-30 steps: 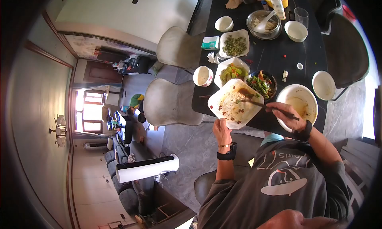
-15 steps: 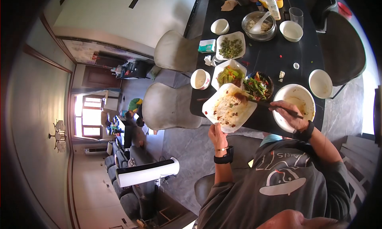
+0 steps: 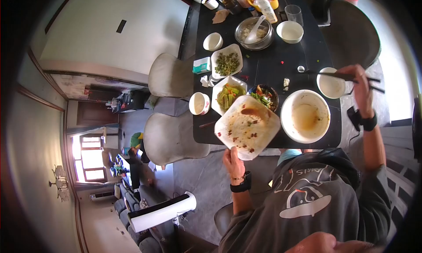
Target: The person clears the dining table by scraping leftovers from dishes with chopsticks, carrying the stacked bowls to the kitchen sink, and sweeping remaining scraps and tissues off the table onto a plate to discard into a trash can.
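My left hand [image 3: 234,165] grips the lower corner of a square white plate [image 3: 247,126] smeared with sauce and food bits, tilted over the table's edge. Dark chopsticks [image 3: 347,77] are held in my right hand [image 3: 361,88], raised at the right over a white bowl [image 3: 330,83]. Between the hands sits a large white bowl [image 3: 305,116] with brownish liquid in it. Behind the plate are a dish of green slices [image 3: 229,94] and a dark bowl of green vegetables [image 3: 265,97], partly covered by the plate.
On the black table [image 3: 281,77] stand a dish of chopped greens [image 3: 227,64], a steel pot [image 3: 254,34] with a white spoon, a paper cup [image 3: 199,104], a glass [image 3: 293,14] and a bottle [image 3: 266,10]. Grey chairs [image 3: 174,136] flank the table. A person [image 3: 143,154] is in the far room.
My right hand has swung away from the plate to the right, with the chopsticks. The plate in my left hand now overlaps more of the dark bowl. The whole view has shifted.
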{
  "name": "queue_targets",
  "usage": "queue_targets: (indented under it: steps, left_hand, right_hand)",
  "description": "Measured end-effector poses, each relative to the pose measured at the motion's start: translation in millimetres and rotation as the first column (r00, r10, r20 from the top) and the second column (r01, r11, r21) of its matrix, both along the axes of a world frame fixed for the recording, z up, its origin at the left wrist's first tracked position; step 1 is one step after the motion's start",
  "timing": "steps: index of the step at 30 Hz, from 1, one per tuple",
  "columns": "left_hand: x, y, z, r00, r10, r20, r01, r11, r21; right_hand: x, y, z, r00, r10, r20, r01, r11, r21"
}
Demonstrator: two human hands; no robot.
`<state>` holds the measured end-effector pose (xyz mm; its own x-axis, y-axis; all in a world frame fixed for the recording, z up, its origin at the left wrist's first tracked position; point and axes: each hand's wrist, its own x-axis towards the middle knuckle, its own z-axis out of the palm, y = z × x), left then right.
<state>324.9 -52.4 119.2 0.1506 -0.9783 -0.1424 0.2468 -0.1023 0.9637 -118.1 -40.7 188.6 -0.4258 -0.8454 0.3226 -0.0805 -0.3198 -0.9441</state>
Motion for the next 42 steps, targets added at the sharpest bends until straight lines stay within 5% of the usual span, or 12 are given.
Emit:
queue_targets:
  steps: [5,7,9,11,13,20,24,26,30,35,38,42]
  left_hand:
    - [-48.1,-2.0,-24.2,0.95,-0.277,-0.147,0.285,0.958,0.037]
    - [-67.0,-4.2,-43.5,0.929,-0.365,-0.067,0.369,0.925,0.086]
    - [-86.4,-3.4,-56.9,0.899,-0.436,0.045,0.432,0.898,0.081]
    - [-102.1,-4.5,-64.1,0.843,-0.511,0.169,0.507,0.859,0.071]
    - [-117.1,-3.2,-56.5,0.835,-0.513,0.199,0.515,0.856,0.049]
    - [-127.4,-11.8,-81.3,0.805,-0.469,0.362,0.509,0.861,-0.015]
    - [-127.2,-20.8,-67.3,0.657,-0.42,0.626,0.512,0.858,0.039]
    - [-126.5,-20.8,-61.5,0.546,-0.334,0.769,0.518,0.855,0.004]
    - [-121.5,-20.4,-57.4,0.548,-0.323,0.772,0.531,0.847,-0.023]
    - [-97.5,-6.3,-41.8,0.645,-0.348,0.68,0.476,0.88,-0.001]
    - [-56.9,3.1,-22.9,0.751,-0.397,0.528,0.453,0.891,0.025]
    - [-13.7,15.8,12.6,0.862,-0.234,0.449,0.225,0.971,0.074]
  right_hand:
    - [-48.4,9.1,-0.7,0.927,-0.211,-0.31,0.222,0.975,-0.001]
    - [-58.7,12.9,-23.0,0.899,-0.252,-0.359,0.286,0.957,0.047]
    - [-63.3,12.6,-46.4,0.92,-0.178,-0.35,0.3,0.894,0.334]
    - [-68.8,16.7,-83.1,0.783,-0.138,-0.607,0.373,0.885,0.28]
    - [-68.9,15.1,-105.2,0.815,0.025,-0.578,0.343,0.784,0.518]
    - [-62.5,3.1,-134.3,0.884,0.104,-0.456,0.208,0.785,0.583]
    - [-59.2,-9.2,-137.3,0.966,0.042,-0.255,0.167,0.654,0.738]
    - [-68.9,-12.8,-152.8,0.969,0.038,-0.246,0.152,0.692,0.706]
    - [-69.2,-16.6,-137.3,0.967,0.027,-0.253,0.139,0.777,0.614]
    - [-41.7,-14.3,-49.3,0.954,0.07,-0.292,0.104,0.835,0.54]
    - [-36.4,-11.6,-45.1,0.886,0.196,-0.419,0.068,0.841,0.536]
    - [2.3,-4.8,-37.1,0.74,0.429,-0.518,-0.005,0.773,0.634]
